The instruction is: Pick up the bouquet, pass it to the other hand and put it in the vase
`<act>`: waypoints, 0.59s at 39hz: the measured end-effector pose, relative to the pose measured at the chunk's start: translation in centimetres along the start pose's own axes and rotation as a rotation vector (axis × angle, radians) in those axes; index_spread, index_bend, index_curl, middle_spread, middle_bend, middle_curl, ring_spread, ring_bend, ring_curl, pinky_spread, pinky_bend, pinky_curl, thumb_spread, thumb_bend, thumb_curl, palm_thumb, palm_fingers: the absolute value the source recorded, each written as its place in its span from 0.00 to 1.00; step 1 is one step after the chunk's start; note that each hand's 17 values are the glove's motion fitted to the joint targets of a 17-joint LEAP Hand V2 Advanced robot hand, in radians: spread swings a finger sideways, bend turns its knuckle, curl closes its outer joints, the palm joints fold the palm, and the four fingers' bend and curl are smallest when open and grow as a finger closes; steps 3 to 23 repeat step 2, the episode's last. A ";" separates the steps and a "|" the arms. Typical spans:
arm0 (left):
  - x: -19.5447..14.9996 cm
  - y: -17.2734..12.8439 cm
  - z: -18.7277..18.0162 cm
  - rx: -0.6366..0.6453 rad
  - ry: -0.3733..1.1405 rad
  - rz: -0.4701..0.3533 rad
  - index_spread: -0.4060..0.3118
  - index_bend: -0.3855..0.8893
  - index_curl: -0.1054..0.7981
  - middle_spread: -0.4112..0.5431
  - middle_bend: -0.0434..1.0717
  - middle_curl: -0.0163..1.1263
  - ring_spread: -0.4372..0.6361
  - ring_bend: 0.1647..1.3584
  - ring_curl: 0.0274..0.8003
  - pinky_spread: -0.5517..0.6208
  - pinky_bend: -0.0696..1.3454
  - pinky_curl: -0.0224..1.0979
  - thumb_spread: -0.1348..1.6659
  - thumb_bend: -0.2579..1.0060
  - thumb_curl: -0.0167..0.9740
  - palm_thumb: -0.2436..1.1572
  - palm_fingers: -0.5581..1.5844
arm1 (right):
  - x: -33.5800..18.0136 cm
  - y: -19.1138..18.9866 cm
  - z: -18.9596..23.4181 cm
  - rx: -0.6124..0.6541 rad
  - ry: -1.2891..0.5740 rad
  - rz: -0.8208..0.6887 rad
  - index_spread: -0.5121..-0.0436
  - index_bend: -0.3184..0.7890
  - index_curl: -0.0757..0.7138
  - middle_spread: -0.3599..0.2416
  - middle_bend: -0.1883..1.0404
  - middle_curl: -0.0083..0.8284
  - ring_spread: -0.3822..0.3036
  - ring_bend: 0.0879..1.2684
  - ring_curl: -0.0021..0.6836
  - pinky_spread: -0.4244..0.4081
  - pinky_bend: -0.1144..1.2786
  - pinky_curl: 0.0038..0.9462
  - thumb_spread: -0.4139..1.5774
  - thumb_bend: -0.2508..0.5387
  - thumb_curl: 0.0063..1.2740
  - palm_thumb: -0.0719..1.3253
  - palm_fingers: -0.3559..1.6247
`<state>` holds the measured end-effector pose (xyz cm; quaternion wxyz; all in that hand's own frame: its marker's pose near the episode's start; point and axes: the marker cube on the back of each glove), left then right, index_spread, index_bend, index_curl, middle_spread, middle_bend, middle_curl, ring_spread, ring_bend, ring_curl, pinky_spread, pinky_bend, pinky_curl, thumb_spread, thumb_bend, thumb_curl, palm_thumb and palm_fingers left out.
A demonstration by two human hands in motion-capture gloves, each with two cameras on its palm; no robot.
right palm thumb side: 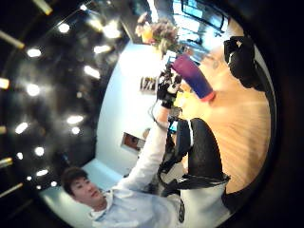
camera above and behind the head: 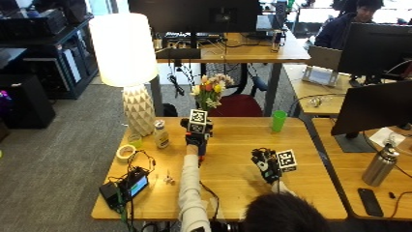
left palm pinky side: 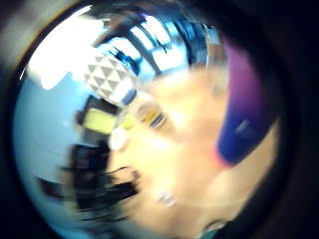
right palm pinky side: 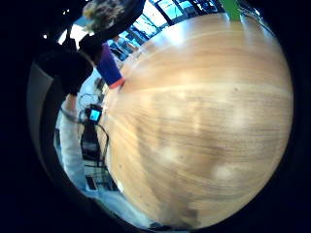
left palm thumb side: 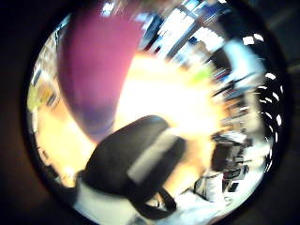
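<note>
Hovering nearest, right hand (camera above and behind the head: 269, 166) over the pale wooden table (camera above and behind the head: 238, 188), holding nothing; finger posture not readable. Farther out, left hand (camera above and behind the head: 195, 139) raised at the purple-to-blue tapered vase (right palm thumb side: 193, 77), blocking it from above; whether gripping stems or vase cannot be told. Bouquet of yellow, orange and white flowers (camera above and behind the head: 209, 91) standing upright above that hand, apparently seated in the vase already. Beyond, green plastic cup (camera above and behind the head: 278, 121), white lamp (camera above and behind the head: 125, 53).

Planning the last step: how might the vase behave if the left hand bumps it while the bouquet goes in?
The vase looks tall and narrow, so it probably tips easily. The bouquet stands high above it, likely making it top-heavy. The left hand is at its side, so steadying seems wise.
</note>
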<state>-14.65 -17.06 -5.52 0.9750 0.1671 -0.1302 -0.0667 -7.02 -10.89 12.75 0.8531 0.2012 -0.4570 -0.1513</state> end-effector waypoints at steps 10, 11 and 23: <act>0.7 -0.5 0.5 -0.071 -0.105 0.005 0.40 0.63 0.51 0.40 0.22 0.30 0.55 0.27 0.32 0.79 0.32 0.28 0.56 0.15 0.42 0.19 0.37 | 0.2 0.1 0.0 -0.015 -0.009 -0.020 0.65 0.40 0.47 0.50 0.43 0.55 0.35 0.31 0.58 0.57 0.26 0.35 0.74 0.29 0.36 0.61 0.71; 0.7 -0.5 0.5 -0.071 -0.105 0.005 0.40 0.63 0.51 0.40 0.22 0.30 0.55 0.27 0.32 0.79 0.32 0.28 0.56 0.15 0.42 0.19 0.37 | 0.2 0.1 0.0 -0.015 -0.009 -0.020 0.65 0.40 0.47 0.50 0.43 0.55 0.35 0.31 0.58 0.57 0.26 0.35 0.74 0.29 0.36 0.61 0.71; 0.7 -0.5 0.5 -0.071 -0.105 0.005 0.40 0.63 0.51 0.40 0.22 0.30 0.55 0.27 0.32 0.79 0.32 0.28 0.56 0.15 0.42 0.19 0.37 | 0.2 0.1 0.0 -0.015 -0.009 -0.020 0.65 0.40 0.47 0.50 0.43 0.55 0.35 0.31 0.58 0.57 0.26 0.35 0.74 0.29 0.36 0.61 0.71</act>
